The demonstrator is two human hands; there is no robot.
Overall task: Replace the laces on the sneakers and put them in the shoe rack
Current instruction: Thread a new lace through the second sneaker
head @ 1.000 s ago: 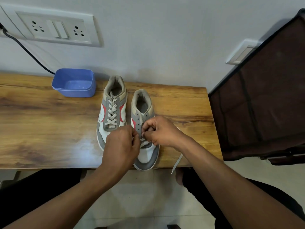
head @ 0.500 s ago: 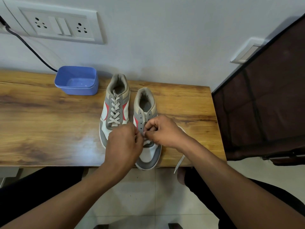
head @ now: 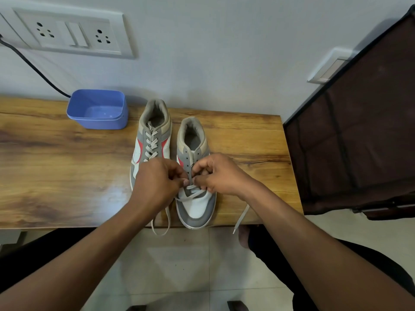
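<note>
Both hands' fingers [head: 198, 181] pinch the pale lace [head: 190, 194] over the grey-white right sneaker [head: 195, 207], laced only at its lowest eyelets.

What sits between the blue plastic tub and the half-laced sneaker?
The fully laced grey-and-white sneaker, between the blue plastic tub and the half-laced sneaker, in the head view.

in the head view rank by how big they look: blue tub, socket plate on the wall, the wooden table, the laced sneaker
1. wooden table
2. socket plate
3. laced sneaker and blue tub: look alike, and a hand hides the sneaker's toe, so unranked.
</note>
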